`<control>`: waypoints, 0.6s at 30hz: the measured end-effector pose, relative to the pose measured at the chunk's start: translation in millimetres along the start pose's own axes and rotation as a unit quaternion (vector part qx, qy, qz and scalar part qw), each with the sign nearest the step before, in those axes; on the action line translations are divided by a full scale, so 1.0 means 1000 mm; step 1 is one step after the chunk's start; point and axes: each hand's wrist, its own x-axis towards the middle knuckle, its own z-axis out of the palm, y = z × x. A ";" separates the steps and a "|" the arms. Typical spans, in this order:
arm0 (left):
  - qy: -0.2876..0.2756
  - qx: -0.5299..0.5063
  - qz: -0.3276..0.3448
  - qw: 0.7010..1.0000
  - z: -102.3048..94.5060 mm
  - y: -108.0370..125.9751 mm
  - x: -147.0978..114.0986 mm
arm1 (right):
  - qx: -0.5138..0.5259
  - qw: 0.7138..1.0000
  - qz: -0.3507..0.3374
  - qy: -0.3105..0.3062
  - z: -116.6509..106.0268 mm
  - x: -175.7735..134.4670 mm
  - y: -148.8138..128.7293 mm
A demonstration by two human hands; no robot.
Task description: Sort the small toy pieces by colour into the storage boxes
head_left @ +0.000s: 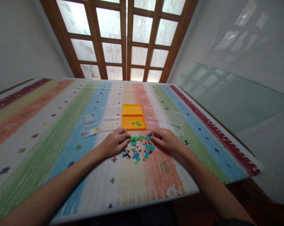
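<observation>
A loose pile of small building bricks point(135, 156), green, blue, brown, white and dark, lies on the tablecloth between my hands. At the pile's left edge, my left hand point(115, 142) rests with its fingers curled and the thumb near the index finger. My right hand point(165, 139) is at the upper right edge, fingertips drawn together beside blue and green bricks. Anything between the fingertips of either hand is too small to make out. Just beyond the pile stands an open orange case point(134, 128), with a few green bricks point(139, 124) in its near half.
Left of the orange case are a clear box point(92, 131) with yellow and white pieces and another clear box point(111, 124) with pale pieces. Clear open boxes point(177, 117) stand on the right, partly behind my right hand. A striped cloth point(95, 182) covers the table.
</observation>
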 end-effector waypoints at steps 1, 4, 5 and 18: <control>-0.001 0.000 0.000 1.000 0.000 0.000 0.000 | 0.004 1.000 -0.005 -0.001 0.000 0.000 -0.001; 0.000 -0.001 0.001 1.000 0.000 0.001 0.000 | 0.011 1.000 -0.008 -0.010 0.001 0.001 -0.004; 0.000 0.000 0.001 1.000 -0.001 0.001 0.000 | 0.011 1.000 -0.003 -0.013 0.001 0.001 -0.004; 0.001 -0.001 0.004 1.000 -0.001 0.001 0.001 | 0.098 0.992 0.060 -0.044 -0.005 0.001 0.000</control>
